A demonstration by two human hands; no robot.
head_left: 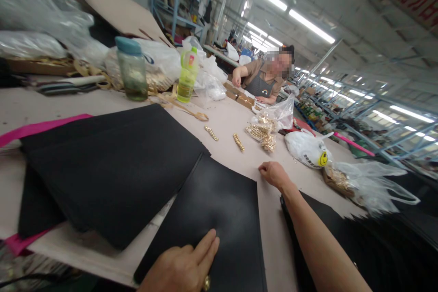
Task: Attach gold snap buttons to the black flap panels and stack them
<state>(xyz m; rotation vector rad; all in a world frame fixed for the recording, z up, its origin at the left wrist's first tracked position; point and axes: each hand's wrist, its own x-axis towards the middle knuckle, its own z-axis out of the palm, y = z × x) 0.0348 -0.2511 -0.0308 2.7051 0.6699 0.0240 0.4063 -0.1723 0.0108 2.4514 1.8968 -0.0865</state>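
Observation:
A black flat panel (219, 205), looking like leather or coated sheet, lies before me on the table. My left hand (181, 262) rests on its near part, fingers stretched out and a ring on one of them. Just beyond the panel's far right corner, my right hand (273, 174) is low over the table with its fingers curled together; whatever they hold, if anything, is hidden. Two short gold chain-like pieces (211, 132) (238, 142) lie farther up the table. A stack of larger black sheets (116, 164) sits to the left, its edge meeting the panel.
At right are more black pieces (328, 232), a white plastic bag (306, 148) and a clear bag of gold parts (342, 178). Bagged gold parts (262, 132) lie ahead. A bottle (187, 75) and jar (132, 70) stand at the back. A co-worker (263, 77) sits across.

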